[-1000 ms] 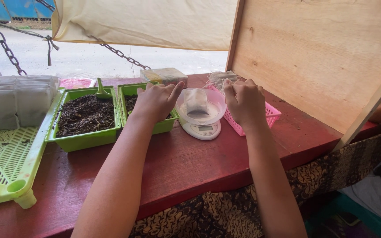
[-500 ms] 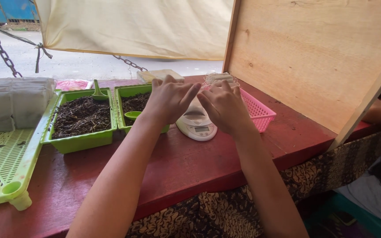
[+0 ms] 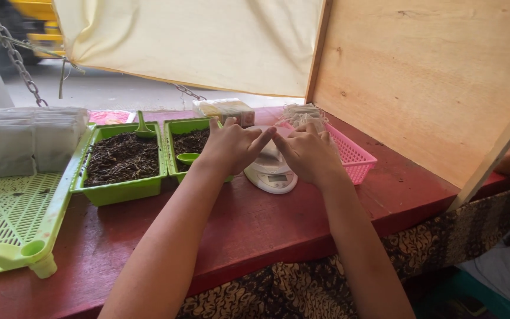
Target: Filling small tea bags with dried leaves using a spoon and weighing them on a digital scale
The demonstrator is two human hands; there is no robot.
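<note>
- I am holding both my hands together above the small white kitchen scale (image 3: 271,175), which is sitting on the red counter (image 3: 255,224) between the green trays and the pink basket.
- My left hand (image 3: 231,147) is hovering over the left part of the scale, fingers half stretched and pointing right, meeting the fingertips of my other hand.
- My right hand (image 3: 307,155) is covering the right part of the scale, fingers bent and pointing left; I cannot tell whether either hand is pinching anything, since the backs of the hands are hiding what is under them.
- The scale's front edge with its small display is showing below my hands.
- Just left of my left hand, a green tray (image 3: 179,147) of dark dried leaves is lying with a green scoop (image 3: 188,158) in it.
- Further left, a second green tray (image 3: 122,162) is holding more of the same dark leaves, with another green scoop (image 3: 143,127) resting at its back edge.
- A pink mesh basket (image 3: 352,158) is standing just right of my right hand, touching the scale's side as far as I can see.
- A light green slatted rack (image 3: 7,221) is lying at the counter's left end, with a stack of white packets (image 3: 28,139) behind it.
- A plywood board (image 3: 432,77) is leaning up on the right.
</note>
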